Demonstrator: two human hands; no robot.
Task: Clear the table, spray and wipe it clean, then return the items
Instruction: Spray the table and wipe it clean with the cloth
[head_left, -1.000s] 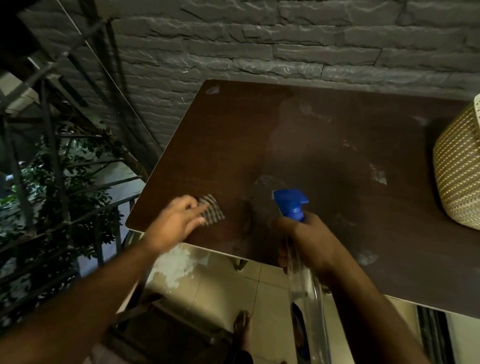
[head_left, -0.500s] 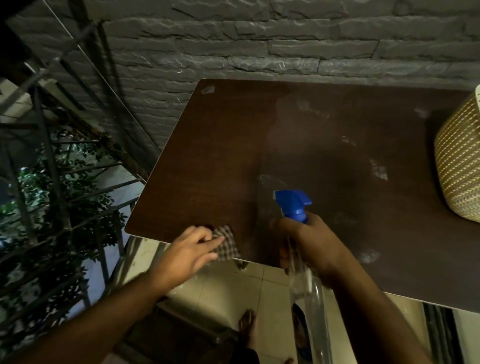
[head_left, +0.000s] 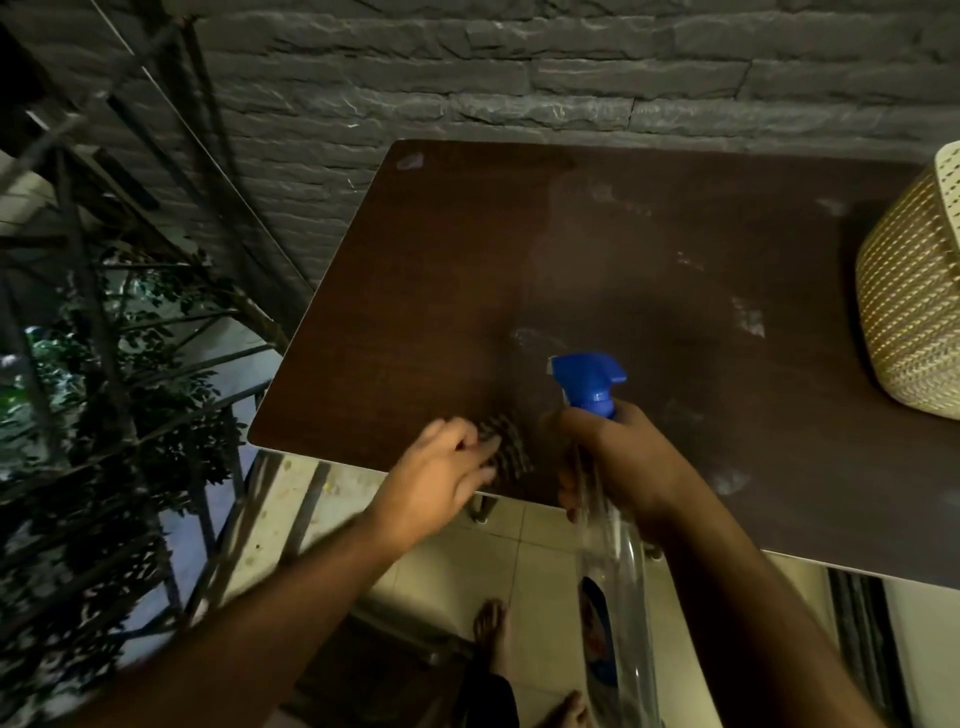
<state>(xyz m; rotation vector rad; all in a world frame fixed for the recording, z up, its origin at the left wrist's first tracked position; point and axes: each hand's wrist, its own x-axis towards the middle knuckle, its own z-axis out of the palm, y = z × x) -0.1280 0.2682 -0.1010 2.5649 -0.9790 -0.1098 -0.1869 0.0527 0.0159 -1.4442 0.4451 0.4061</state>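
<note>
A dark brown table (head_left: 467, 270) stands against a grey stone wall. My left hand (head_left: 441, 483) presses a small checked cloth (head_left: 506, 449) onto the tabletop near its front edge. My right hand (head_left: 628, 462) grips the neck of a clear spray bottle (head_left: 613, 561) with a blue trigger head (head_left: 587, 382), held upright over the front edge. Pale wet smears show on the tabletop's middle and right.
A cream woven basket (head_left: 914, 306) sits on the table's right side. A metal railing (head_left: 104, 291) with foliage behind it runs along the left. Below the table edge are floor tiles and bare feet (head_left: 493, 639).
My left hand with the cloth slid toward the front edge, then back onto the tabletop, closer to the bottle. The right hand and bottle have barely moved.
</note>
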